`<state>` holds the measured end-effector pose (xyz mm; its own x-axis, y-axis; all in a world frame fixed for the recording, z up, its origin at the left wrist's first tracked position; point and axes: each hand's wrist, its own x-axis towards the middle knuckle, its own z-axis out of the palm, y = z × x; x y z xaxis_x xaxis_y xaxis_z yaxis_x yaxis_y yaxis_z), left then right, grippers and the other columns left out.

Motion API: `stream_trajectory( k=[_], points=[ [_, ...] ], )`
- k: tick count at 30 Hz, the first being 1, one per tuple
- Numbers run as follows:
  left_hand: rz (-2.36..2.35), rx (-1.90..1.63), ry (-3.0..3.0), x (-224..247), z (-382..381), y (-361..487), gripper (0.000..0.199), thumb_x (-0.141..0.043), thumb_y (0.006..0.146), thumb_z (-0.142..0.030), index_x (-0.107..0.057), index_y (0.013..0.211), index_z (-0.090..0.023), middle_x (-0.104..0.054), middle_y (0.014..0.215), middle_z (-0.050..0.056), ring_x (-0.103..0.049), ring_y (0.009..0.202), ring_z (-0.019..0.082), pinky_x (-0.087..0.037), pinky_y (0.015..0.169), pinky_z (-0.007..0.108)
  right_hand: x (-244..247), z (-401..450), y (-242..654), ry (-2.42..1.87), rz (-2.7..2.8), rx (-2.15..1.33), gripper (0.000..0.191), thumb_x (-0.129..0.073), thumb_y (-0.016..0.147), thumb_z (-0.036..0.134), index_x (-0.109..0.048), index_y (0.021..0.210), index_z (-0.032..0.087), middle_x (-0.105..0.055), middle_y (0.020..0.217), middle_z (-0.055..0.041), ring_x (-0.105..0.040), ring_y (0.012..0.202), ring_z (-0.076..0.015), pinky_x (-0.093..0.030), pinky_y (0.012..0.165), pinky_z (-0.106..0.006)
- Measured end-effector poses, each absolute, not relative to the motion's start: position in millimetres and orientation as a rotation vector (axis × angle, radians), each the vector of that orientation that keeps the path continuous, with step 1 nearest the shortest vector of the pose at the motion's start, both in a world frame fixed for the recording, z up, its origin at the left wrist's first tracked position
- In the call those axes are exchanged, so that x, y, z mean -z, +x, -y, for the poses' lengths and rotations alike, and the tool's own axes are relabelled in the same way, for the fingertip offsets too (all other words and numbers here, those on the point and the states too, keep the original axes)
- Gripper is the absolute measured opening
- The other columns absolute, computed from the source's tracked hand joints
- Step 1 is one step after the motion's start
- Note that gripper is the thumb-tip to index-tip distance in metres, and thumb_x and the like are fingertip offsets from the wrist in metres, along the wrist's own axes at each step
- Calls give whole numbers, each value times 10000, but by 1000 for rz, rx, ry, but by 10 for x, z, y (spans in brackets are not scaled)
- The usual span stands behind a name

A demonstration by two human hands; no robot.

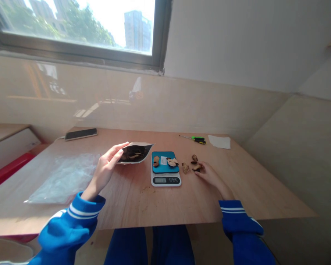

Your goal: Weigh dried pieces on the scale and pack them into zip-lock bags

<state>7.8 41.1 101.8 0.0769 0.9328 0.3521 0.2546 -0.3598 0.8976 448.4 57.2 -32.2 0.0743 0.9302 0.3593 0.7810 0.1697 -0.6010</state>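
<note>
My left hand (pixel 108 162) is closed on the left edge of an open foil-lined pouch (pixel 139 160), with dark dried pieces showing inside its mouth. Right of the pouch stands a kitchen scale (pixel 166 180) with a blue platform and a lit display I cannot read clearly. Dried mushroom pieces (pixel 172 162) lie on the platform, either side of a small white printed label (pixel 163 160). My right hand (pixel 206 173) pinches a brown dried mushroom piece (pixel 196 168) at the table, right of the scale. Beside it lie other dried mushroom pieces (pixel 185 168).
A clear plastic bag (pixel 63 180) lies flat on the wooden table (pixel 165 211) at left. Behind it is a phone (pixel 81 134) with a cable. Two screwdrivers (pixel 197 139) and a white paper piece (pixel 219 142) lie at the back right. Crumbs dot the table before the scale.
</note>
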Motion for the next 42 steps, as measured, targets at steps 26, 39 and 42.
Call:
stream_trajectory(
  k=[26,39,42],
  points=[
    [-1202,-1332,1727,-998,-403,107,437,-453,912,-446,-603,1231,-188,-600,1337,61,-510,1273,249,-368,1103,403,157,-462,3894,-1736,1960,-258,313,-539,809,186,-622,1108,143,-656,1114,-154,-621,1057,-290,-478,927,-449],
    [-1194,-1305,1724,-1010,-376,83,442,-464,909,-450,-601,1235,-184,-605,1329,62,-515,1266,250,-357,1110,408,-506,-631,3146,-1510,1974,-244,209,-546,854,204,-698,997,199,-715,967,-77,-640,886,-220,-490,808,-348],
    [-1214,-1293,1739,-1005,-363,75,458,-449,912,-462,-597,1244,-183,-600,1334,69,-512,1270,256,-362,1105,420,-472,-678,2937,-1490,2090,-176,252,-521,883,197,-677,1081,210,-706,1062,-82,-614,1002,-251,-445,891,-406]
  ],
)
